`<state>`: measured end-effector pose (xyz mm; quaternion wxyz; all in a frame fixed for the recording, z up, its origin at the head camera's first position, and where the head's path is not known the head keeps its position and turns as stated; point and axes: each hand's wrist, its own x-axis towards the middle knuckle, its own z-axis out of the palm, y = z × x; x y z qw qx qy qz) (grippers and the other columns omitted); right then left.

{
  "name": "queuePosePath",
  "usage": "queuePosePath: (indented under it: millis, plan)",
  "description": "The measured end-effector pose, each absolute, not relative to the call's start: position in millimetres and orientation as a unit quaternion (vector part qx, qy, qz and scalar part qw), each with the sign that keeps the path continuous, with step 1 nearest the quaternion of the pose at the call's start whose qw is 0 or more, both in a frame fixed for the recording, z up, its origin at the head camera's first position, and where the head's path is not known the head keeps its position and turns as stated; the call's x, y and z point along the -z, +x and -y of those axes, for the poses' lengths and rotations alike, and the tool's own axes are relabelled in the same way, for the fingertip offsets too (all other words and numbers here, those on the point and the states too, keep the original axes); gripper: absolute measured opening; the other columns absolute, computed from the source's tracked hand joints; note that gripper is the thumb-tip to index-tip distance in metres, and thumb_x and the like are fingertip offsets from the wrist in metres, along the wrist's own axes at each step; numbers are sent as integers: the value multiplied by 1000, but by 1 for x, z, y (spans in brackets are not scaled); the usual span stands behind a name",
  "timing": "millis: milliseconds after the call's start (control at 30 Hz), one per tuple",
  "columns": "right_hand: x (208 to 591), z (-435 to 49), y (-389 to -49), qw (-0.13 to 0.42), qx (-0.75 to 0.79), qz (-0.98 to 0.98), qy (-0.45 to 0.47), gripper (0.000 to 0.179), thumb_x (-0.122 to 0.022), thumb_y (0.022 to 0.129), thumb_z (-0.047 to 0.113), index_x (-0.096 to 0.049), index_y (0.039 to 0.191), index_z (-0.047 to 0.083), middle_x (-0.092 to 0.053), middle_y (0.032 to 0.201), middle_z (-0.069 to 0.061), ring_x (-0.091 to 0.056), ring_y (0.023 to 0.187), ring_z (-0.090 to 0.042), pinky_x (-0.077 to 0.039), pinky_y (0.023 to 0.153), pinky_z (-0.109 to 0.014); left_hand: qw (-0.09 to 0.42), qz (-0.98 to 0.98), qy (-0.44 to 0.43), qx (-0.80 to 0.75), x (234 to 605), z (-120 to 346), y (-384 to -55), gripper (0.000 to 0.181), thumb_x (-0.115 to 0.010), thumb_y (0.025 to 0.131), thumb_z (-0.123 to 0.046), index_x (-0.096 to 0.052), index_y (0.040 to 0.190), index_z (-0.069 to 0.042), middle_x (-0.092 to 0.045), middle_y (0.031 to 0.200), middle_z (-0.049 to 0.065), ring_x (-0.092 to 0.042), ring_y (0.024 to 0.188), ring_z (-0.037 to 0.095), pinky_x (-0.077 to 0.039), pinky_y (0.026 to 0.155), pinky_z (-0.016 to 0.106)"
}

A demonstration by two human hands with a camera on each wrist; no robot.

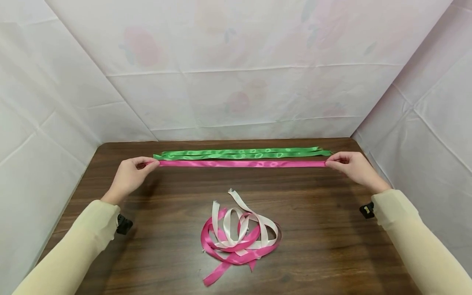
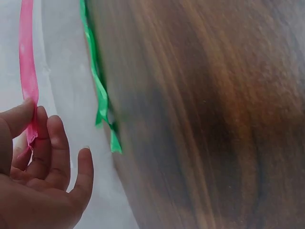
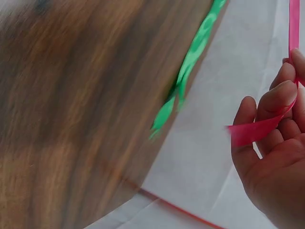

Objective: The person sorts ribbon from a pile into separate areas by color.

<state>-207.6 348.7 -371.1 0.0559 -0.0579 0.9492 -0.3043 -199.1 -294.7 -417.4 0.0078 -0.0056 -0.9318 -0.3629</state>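
A pink satin ribbon (image 1: 239,164) is stretched straight and level between both hands. My left hand (image 1: 130,174) pinches one end between thumb and fingers, and in the left wrist view a short tip of it pokes out below the thumb. My right hand (image 1: 354,169) pinches the ribbon near its other end. A loose tail (image 3: 255,131) hangs across that palm in the right wrist view. Just beyond the pink ribbon, two green ribbons (image 1: 243,154) lie side by side along the back of the table.
A loose tangle of pink and white ribbons (image 1: 239,252) lies at the front middle of the brown wooden table (image 1: 313,229). White cloth walls (image 1: 236,90) with faint fruit prints rise behind and at both sides of the table.
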Motion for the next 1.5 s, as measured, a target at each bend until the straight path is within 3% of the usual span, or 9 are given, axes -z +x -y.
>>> queuePosePath:
  millis: [167, 433, 733, 1067, 1500]
  plan:
    - [381, -359, -214, 51, 294, -953, -52, 31, -71, 98, 39, -77, 106, 9, -72, 98, -14, -50, 76, -9, -44, 65, -25, 12, 939, 1, 344, 425, 299, -204, 45, -65, 101, -44, -75, 118, -5, -76, 112, 19, -55, 80, 7, -45, 69, 21]
    - [397, -368, -226, 85, 274, -958, -19, 44, -63, 102, 44, -73, 118, 5, -72, 114, -19, -56, 88, -18, -47, 73, -30, 19, 948, -8, 319, 432, 296, -212, 36, -69, 100, -34, -77, 111, -1, -76, 94, 18, -51, 69, 14, -43, 64, 28]
    - [417, -370, -237, 87, 269, -959, 18, 41, -65, 102, 37, -74, 113, -1, -74, 101, -20, -65, 84, -18, -48, 68, -29, -29, 951, -2, 307, 441, 291, -216, 39, -62, 104, -32, -74, 119, 2, -73, 112, 26, -60, 89, 31, -46, 72, 32]
    - [427, -363, -245, 88, 258, -961, 43, 32, -66, 101, 28, -73, 109, -3, -73, 89, -14, -62, 80, -19, -47, 66, -29, -18, 956, 22, 292, 451, 290, -220, 33, -68, 100, -30, -78, 108, 0, -75, 110, 26, -65, 102, 41, -52, 89, 54]
    - [437, -361, -251, 86, 235, -966, 67, 29, -68, 99, 26, -75, 103, -2, -71, 90, -15, -62, 82, -25, -47, 67, -30, -30, 959, 41, 280, 450, 287, -224, 35, -71, 97, -34, -78, 107, -1, -73, 114, 26, -65, 105, 45, -53, 88, 57]
